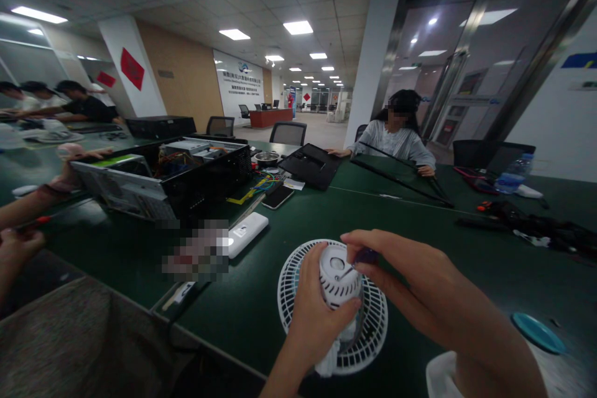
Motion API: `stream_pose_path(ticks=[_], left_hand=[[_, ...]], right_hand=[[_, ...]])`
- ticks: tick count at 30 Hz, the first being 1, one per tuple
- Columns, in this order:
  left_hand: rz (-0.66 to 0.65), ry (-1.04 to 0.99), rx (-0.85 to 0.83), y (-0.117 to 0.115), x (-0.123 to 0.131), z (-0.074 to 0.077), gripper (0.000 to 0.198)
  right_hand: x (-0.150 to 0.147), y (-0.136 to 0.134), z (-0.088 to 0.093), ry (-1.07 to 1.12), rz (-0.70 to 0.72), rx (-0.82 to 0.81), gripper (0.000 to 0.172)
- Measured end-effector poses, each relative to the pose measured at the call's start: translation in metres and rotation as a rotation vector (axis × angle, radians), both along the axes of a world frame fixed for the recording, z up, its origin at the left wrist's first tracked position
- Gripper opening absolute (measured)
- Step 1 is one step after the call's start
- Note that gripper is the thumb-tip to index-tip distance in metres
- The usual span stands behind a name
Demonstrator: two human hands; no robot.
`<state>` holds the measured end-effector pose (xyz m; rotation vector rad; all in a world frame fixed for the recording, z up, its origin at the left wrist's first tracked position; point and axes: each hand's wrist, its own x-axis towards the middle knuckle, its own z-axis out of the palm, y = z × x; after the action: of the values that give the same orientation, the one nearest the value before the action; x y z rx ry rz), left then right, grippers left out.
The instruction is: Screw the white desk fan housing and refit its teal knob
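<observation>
A white fan motor housing (333, 267) with slotted vents sits over a round white fan grille (290, 261) on the green table. My left hand (317, 308) is wrapped round the housing's left and near sides. In my right hand (396, 270) is a screwdriver (366, 256) with a dark purplish handle, pinched between thumb and fingers. Its thin metal shaft slants down to the left, with the tip at a small screw spot on the housing's top. Whether the tip sits in the screw I cannot tell. My left hand covers part of the grille.
Left of my hands lie a white box-shaped device (248, 233) and a phone (278, 196). An opened computer case (205, 177) stands behind, with another person's hands (21, 249) left. Across the table a person (394, 134) holds a black frame (396, 175). A teal disc (538, 333) lies right.
</observation>
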<state>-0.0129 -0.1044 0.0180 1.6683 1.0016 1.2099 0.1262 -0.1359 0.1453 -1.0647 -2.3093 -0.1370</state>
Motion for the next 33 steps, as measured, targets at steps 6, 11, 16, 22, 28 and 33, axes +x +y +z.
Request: stream_pose_path(ticks=[6,11,16,22,28,33], left_hand=[[0.003,-0.019,0.001,0.0,0.0,-0.002,0.074],[-0.01,-0.017,-0.007,0.0,0.0,0.001,0.074],[-0.015,-0.005,-0.027,0.0,-0.001,0.001,0.074],[-0.001,0.0,-0.033,0.0,0.0,0.0,0.076],[-0.01,0.01,-0.085,-0.001,-0.001,0.001,0.077],[-0.011,0.018,-0.073,0.0,-0.001,0.0,0.076]], right_hand=[[0.002,0.0,0.002,0.033,0.002,0.003,0.026],[0.004,0.001,0.002,0.032,-0.004,0.026,0.026],[0.006,0.002,0.0,0.014,-0.021,0.018,0.026],[0.023,-0.001,0.001,0.103,-0.2,0.122,0.029],[0.061,0.021,-0.004,0.347,-0.474,0.228,0.027],[0.096,0.054,-0.062,0.43,-0.608,-0.006,0.023]])
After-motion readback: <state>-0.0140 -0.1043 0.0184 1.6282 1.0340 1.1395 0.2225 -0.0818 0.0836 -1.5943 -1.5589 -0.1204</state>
